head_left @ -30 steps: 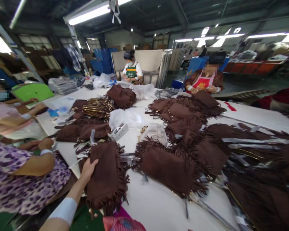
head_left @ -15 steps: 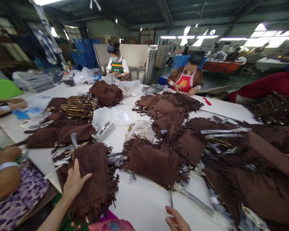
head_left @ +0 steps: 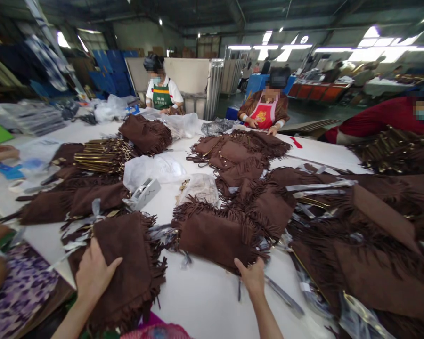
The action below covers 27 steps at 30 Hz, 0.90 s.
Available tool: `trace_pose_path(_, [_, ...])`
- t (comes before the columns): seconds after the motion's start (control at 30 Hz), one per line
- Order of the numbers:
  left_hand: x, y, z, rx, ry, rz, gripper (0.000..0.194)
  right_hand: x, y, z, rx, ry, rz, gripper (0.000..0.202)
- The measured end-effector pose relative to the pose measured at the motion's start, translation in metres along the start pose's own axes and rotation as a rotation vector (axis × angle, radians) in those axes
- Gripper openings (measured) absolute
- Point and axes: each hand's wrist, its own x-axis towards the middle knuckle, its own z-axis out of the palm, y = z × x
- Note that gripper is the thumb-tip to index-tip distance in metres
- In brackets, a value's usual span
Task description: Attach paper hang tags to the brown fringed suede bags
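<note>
My left hand [head_left: 94, 270] lies on the left part of a dark brown fringed bag [head_left: 129, 254] near the table's front edge. Its thumb is spread away from the fingers, so the hand is open. At the lower right corner of a second brown fringed bag [head_left: 212, 238], my right hand [head_left: 252, 277] reaches in with thumb and fingers apart. It is at the fringe, but whether it touches the bag I cannot tell. A wrapped strap [head_left: 284, 296] lies on the white table just right of that hand.
Brown fringed bags are heaped at right [head_left: 378, 268] and centre back [head_left: 233, 153]. A tape dispenser [head_left: 144, 194], plastic bags [head_left: 153, 170] and gold-trimmed pieces [head_left: 99, 156] lie beyond my left hand. Several co-workers are around the table, one in a purple-patterned garment [head_left: 17, 287] close at left.
My right hand has moved forward from the table's front edge to the corner of the middle bag. My left hand stays on the left bag. The view has shifted slightly.
</note>
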Motion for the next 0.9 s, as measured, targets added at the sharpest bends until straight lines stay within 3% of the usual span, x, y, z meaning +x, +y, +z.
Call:
trace_pose_path(0.07, [-0.010,0.015,0.006,0.116,0.101,0.247,0.072,-0.005,-0.003,-0.001,-0.104,-0.017,-0.002,0.065])
trace_pose_path(0.1, [-0.014,0.023,0.013,0.123,0.082,0.367,0.065,-0.008,-0.005,-0.003,-0.154,-0.035,0.002,0.057])
trace_pose_path(0.2, [-0.028,0.053,0.047,0.050,-0.145,0.656,0.052,-0.016,-0.010,-0.014,-0.248,-0.111,-0.020,0.035])
trace_pose_path(0.27, [-0.038,0.078,0.076,0.043,-0.248,0.769,0.059,-0.020,-0.013,-0.023,-0.279,-0.157,-0.032,0.026])
trace_pose_path(0.33, [-0.049,0.104,0.102,0.080,-0.272,0.860,0.075,-0.023,-0.017,-0.035,-0.276,-0.209,-0.042,0.018])
trace_pose_path(0.43, [-0.059,0.138,0.128,0.124,-0.303,1.009,0.086,-0.030,-0.026,-0.055,-0.207,-0.301,-0.053,0.030])
trace_pose_path(0.53, [-0.057,0.158,0.137,0.110,-0.376,1.132,0.071,-0.044,-0.041,-0.077,-0.085,-0.377,-0.042,0.052])
trace_pose_path(0.67, [-0.046,0.177,0.117,-0.006,-0.482,1.182,0.058,-0.066,-0.065,-0.105,0.152,-0.440,-0.058,0.049])
trace_pose_path(0.77, [-0.043,0.197,0.075,-0.037,-0.588,1.180,0.056,-0.081,-0.081,-0.128,0.124,-0.383,-0.108,0.038])
trace_pose_path(0.9, [-0.049,0.214,0.010,-0.032,-0.880,1.224,0.043,-0.098,-0.099,-0.162,0.072,-0.356,-0.157,0.033])
